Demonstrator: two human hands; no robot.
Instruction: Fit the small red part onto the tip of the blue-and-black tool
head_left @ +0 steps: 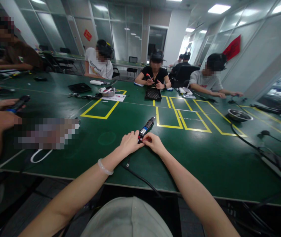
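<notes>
Closes the left grip [131, 142] on the near end of a dark cylindrical tool [147, 127] with silver and blue bands. Places the right grip [154, 143] at that same end, with bent thumb and forefinger close together; cannot tell about any small part pinched between them. Has the tool low over the green surface [100, 153], straight ahead, with its far tip pointing forward and slightly right. Wears a pale bracelet [105, 167] on the left wrist. Leans over a black cable [142, 180] running between the forearms toward the near edge. Faces yellow outlines [170, 126] just beyond the tool, and a black tray [152, 98] farther off, in front of a co-worker in black [164, 73]. Has a metal bowl [240, 119] well off to the right, near dark cords.
</notes>
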